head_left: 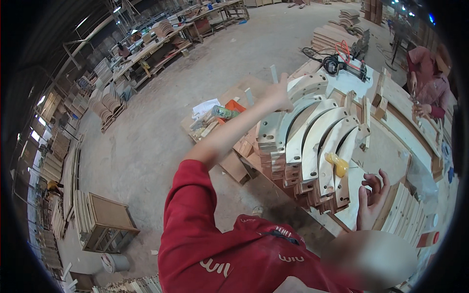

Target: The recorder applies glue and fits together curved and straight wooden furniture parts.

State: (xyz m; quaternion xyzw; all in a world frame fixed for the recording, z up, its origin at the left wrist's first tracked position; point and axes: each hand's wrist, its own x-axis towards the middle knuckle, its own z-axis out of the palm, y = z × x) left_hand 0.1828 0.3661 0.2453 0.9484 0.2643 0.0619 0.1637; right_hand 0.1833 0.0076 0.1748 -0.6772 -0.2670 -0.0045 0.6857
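Observation:
Several curved pale wooden pieces (312, 141) with holes near their ends are stacked side by side on the worktable in front of me. My left hand (279, 96) reaches over the far left end of these stacks; its fingers are smeared, so whether they grip a piece is unclear. On top of the nearer curved pieces lies a yellow, bottle-like object (337, 164). My right hand (373, 198) is raised beside the near right end of the stacks, palm up, with fingers apart and loosely bent around nothing.
A black power tool (334, 64) with an orange cord rests at the table's far side. Straight wooden strips (404, 215) lie right of my right hand. Left of the stacks are an orange box (235, 106) and a green can (223, 113). A co-worker (431, 80) handles wood at the right.

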